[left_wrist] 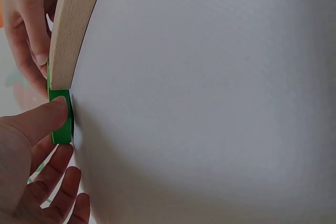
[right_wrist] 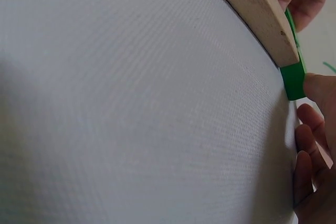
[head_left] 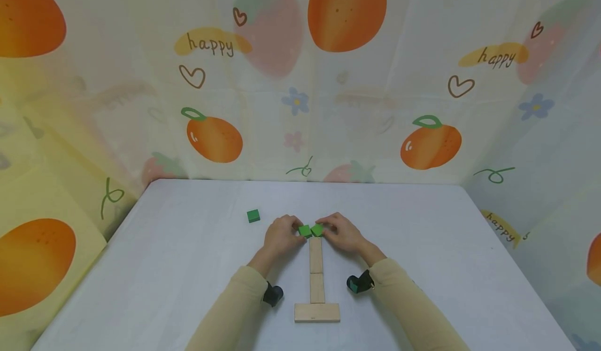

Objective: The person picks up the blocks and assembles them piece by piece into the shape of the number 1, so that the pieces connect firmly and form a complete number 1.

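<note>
My left hand [head_left: 281, 235] pinches a small green block [head_left: 305, 231] between thumb and fingers. On the other side, my right hand [head_left: 346, 234] pinches a second green block [head_left: 317, 230], turned at a slight angle to the first. Both sit at the far end of a line of plain wooden blocks: an upper long one [head_left: 316, 255], a lower one [head_left: 317, 288] and a crosswise one [head_left: 316, 313] nearest me. In the left wrist view the thumb presses on the green block [left_wrist: 61, 124] beside the wooden block's end. The right wrist view shows the green block [right_wrist: 293, 81] under the right thumb.
A third green block [head_left: 253, 215] lies on the white table [head_left: 188, 257], beyond and left of my left hand. Dark wrist cameras hang at the left cuff [head_left: 273, 294] and the right cuff [head_left: 360, 282]. A fruit-patterned cloth [head_left: 347, 95] stands behind the table and along its sides.
</note>
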Motion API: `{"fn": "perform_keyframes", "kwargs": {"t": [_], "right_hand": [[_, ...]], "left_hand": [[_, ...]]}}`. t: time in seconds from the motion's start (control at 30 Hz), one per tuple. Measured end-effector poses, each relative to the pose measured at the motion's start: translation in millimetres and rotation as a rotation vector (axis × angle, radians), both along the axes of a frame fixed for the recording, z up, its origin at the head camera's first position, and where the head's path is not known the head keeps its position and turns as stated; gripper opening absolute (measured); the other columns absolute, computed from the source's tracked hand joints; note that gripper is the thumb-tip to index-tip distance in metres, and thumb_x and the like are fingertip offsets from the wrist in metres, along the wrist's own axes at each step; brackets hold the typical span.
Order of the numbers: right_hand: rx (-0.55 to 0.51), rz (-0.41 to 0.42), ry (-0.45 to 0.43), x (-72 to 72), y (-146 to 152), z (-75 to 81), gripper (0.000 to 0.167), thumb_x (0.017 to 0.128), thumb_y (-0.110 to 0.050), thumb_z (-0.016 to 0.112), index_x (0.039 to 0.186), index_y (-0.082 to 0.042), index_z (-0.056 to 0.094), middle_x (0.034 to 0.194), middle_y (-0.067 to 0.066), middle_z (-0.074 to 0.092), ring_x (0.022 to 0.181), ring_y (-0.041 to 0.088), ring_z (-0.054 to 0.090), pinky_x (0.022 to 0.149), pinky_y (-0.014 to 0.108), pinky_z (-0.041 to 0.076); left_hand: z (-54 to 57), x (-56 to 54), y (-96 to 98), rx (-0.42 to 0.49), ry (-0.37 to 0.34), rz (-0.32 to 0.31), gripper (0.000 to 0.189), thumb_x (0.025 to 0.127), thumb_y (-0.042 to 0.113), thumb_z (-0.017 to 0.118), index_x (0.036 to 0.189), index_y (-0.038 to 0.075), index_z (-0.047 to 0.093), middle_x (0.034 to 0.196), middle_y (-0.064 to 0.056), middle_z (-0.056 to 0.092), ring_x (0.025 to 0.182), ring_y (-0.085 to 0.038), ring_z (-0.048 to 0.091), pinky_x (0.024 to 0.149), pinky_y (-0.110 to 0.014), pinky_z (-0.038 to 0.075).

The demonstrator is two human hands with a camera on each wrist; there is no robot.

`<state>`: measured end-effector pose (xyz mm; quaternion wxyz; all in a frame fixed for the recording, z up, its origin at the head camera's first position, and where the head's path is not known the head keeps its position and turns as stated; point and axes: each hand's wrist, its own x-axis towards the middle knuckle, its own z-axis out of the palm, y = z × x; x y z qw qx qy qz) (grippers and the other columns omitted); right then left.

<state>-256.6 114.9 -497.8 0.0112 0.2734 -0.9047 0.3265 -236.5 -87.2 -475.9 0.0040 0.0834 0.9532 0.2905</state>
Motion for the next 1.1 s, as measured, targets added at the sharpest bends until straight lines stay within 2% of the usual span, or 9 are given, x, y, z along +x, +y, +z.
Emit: {"fn": "perform_keyframes", "kwargs": {"t": [0.3, 0.57, 0.73, 1.1], "right_hand": [[0.005, -0.004, 0.001, 0.1, 0.1, -0.1, 0.029, 0.086, -0.008, 0.06, 0.115, -0.011, 0.062, 0.105, 0.008, 0.057, 0.093, 0.019, 0.053, 0.081, 0.036, 0.045], [0.014, -0.011, -0.011, 0.6, -0.1, 1.4, 0.029, 0.087, -0.01, 0.059, 0.116, -0.011, 0.062, 0.104, 0.008, 0.056, 0.092, 0.02, 0.053, 0.081, 0.036, 0.045], [0.004, -0.02, -0.039, 1.8, -0.6, 3.8, 0.029, 0.087, -0.01, 0.057, 0.116, -0.012, 0.062, 0.103, 0.008, 0.055, 0.092, 0.021, 0.053, 0.082, 0.038, 0.045], [0.001, -0.026, -0.046, 0.7, -0.4, 2.0, 0.029, 0.087, -0.011, 0.058, 0.115, -0.013, 0.062, 0.102, 0.007, 0.055, 0.091, 0.019, 0.053, 0.082, 0.037, 0.044]], "left_hand": [[1.7, 2.1, -1.5, 0.011, -0.004, -0.02, 0.035, 0.07, 0.023, 0.079, 0.1, 0.011, 0.067, 0.092, -0.003, 0.061, 0.086, -0.019, 0.055, 0.078, -0.036, 0.045], [-2.1, 1.6, -4.8, 0.043, 0.008, -0.05, 0.034, 0.071, 0.021, 0.078, 0.102, 0.011, 0.066, 0.09, -0.002, 0.061, 0.084, -0.018, 0.054, 0.076, -0.036, 0.044], [-6.1, -1.1, -6.3, 0.031, 0.011, -0.058, 0.033, 0.073, 0.022, 0.077, 0.102, 0.012, 0.067, 0.089, 0.001, 0.062, 0.086, -0.016, 0.054, 0.079, -0.035, 0.044], [-6.1, -1.7, -6.5, 0.04, -0.007, -0.06, 0.03, 0.073, 0.022, 0.076, 0.1, 0.014, 0.068, 0.088, 0.002, 0.061, 0.085, -0.016, 0.053, 0.079, -0.035, 0.044]]}}
